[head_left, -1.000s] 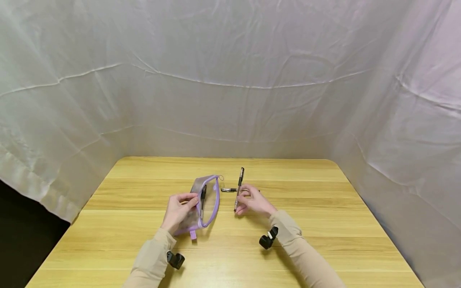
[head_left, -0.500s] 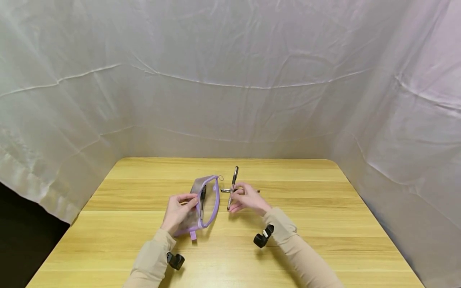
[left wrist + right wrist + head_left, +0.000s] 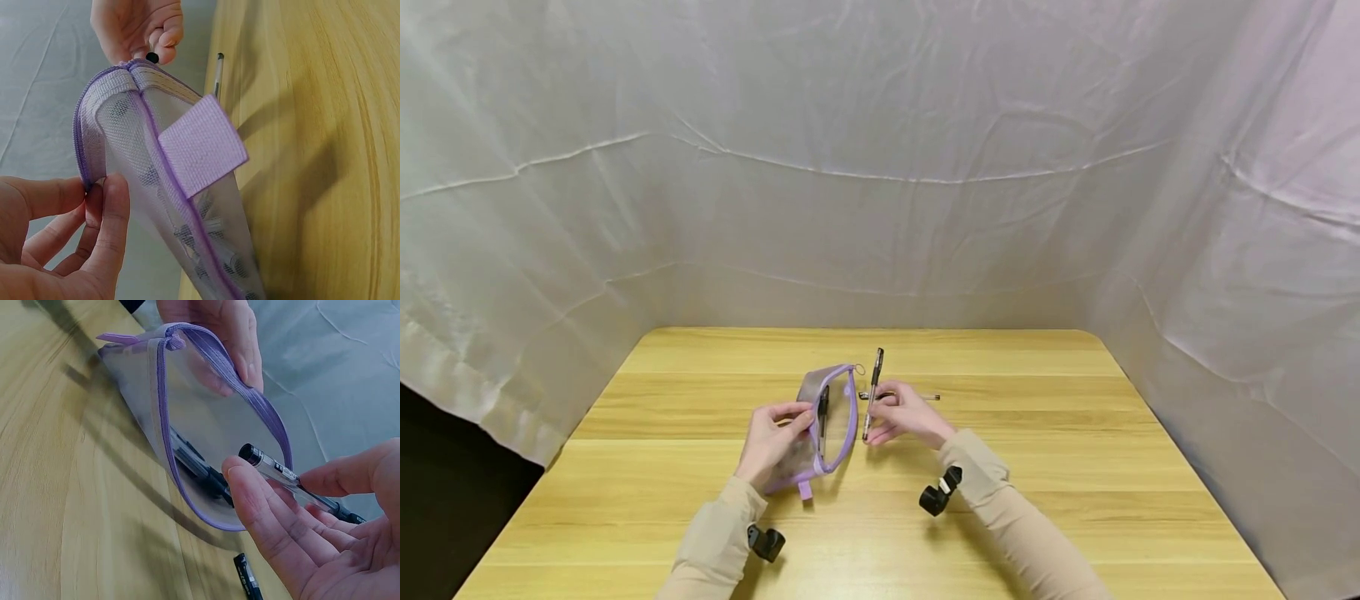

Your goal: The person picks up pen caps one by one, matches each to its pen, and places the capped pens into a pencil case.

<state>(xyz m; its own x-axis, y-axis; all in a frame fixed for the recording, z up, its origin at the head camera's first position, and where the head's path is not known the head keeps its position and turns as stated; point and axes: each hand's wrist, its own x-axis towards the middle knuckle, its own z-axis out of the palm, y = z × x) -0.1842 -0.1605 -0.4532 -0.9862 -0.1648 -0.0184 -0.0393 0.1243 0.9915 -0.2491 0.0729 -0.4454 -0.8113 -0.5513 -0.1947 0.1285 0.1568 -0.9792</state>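
Observation:
My left hand (image 3: 775, 437) pinches the near edge of a see-through mesh pencil pouch (image 3: 150, 175) with purple zipper trim, whose mouth gapes to the right. Inside the pouch lie pens (image 3: 200, 465) with black grips, showing through the mesh. Just right of the mouth, my right hand (image 3: 910, 414) holds a clear pen (image 3: 873, 392) with a black cap between thumb and fingers, cap end pointing up and away. Another pen (image 3: 931, 397) lies flat on the table behind the right hand, partly hidden by it.
The wooden table (image 3: 1037, 500) spreads out on all sides, backed by a pale grey curtain (image 3: 880, 233). A purple fabric tab (image 3: 203, 147) sticks out from the pouch's near end. A zipper ring (image 3: 860, 369) is at its far corner.
My right hand has moved left with the pen, closer to the mouth of the pouch. The left hand and the pouch have stayed almost still.

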